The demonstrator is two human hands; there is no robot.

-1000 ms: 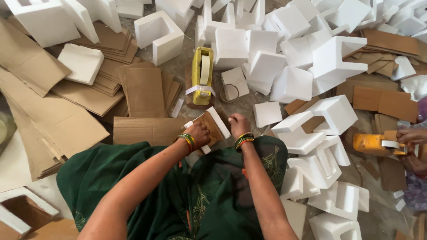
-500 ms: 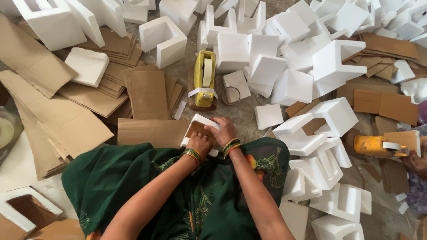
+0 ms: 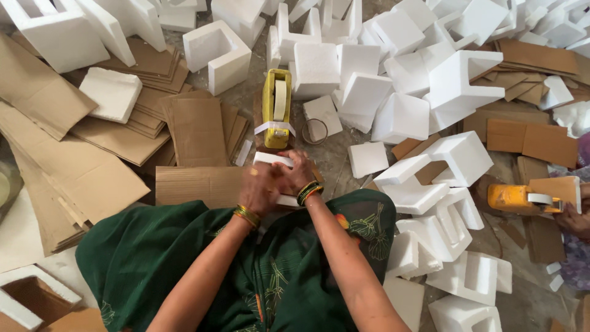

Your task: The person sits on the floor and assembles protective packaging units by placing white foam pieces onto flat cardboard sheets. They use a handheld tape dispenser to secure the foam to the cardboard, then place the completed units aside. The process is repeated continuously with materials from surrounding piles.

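Just near of the yellow tape dispenser (image 3: 277, 108), a small white foam block (image 3: 275, 161) lies with its long axis running left to right, clamped under both hands: left hand (image 3: 260, 186) and right hand (image 3: 296, 173) pressed together over it. One dispenser stands here; another orange dispenser (image 3: 517, 198) lies far right. Loose foam pieces (image 3: 452, 83) are too many to count.

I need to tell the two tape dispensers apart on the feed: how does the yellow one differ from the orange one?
The yellow tape dispenser sits on the floor just beyond the person's hands, untouched; the orange tape dispenser is at the right edge beside another person's hand. The yellow one points away from the camera, the orange one lies crosswise. Both carry pale tape.
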